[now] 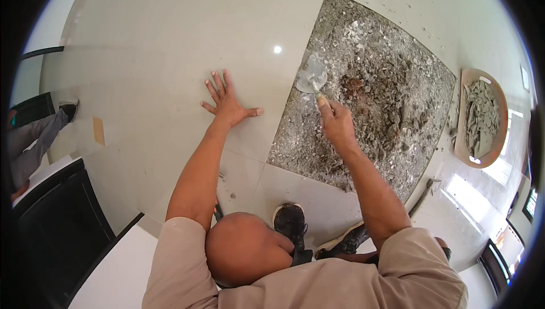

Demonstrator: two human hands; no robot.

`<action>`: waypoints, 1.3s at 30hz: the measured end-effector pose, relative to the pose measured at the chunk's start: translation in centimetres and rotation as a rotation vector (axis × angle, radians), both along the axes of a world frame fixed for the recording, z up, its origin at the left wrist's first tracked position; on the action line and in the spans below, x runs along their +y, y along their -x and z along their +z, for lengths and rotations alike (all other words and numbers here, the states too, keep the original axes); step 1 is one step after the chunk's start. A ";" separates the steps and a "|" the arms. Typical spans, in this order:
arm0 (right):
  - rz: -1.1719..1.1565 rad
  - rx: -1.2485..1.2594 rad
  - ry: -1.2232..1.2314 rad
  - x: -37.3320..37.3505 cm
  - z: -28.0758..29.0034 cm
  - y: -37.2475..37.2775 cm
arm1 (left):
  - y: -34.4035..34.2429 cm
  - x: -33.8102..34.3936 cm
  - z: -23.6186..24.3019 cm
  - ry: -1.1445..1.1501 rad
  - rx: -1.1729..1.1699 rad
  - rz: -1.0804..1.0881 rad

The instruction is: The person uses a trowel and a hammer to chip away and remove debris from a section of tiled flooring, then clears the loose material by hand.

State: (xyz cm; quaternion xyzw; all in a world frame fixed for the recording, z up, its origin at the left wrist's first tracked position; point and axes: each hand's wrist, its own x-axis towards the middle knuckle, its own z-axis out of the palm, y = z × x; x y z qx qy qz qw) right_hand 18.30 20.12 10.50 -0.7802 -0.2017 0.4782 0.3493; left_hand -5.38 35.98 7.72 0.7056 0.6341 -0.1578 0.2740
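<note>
My right hand [339,124] is closed round the handle of a trowel [311,76] with a broad, dust-grey blade. The blade lies at the left edge of a roughly square patch of broken-up rubble [392,99], where a floor tile is gone and grey crumbs and chips show, with a reddish spot near the middle. My left hand [228,103] rests on the smooth beige tile [164,36] to the left of the patch, its fingers spread and holding nothing.
An orange-brown tub [504,121] of tile shards stands right of the patch. A hammer [426,192] lies by the patch's lower right edge. My dark shoes [290,224] are just below it. At far left are another person's legs [42,133] and dark-edged furniture [57,229].
</note>
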 end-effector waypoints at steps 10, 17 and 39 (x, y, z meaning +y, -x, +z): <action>0.099 -0.277 -0.150 -2.2 -3.3 1.3 | 0.1 0.2 0.0 0.033 0.042 -0.013; 0.085 0.032 -0.070 2.0 -2.4 -1.7 | 0.0 -1.0 -0.4 0.043 0.023 -0.024; 0.005 0.443 0.119 4.9 0.6 -1.6 | -0.1 0.3 0.3 0.007 -0.019 -0.004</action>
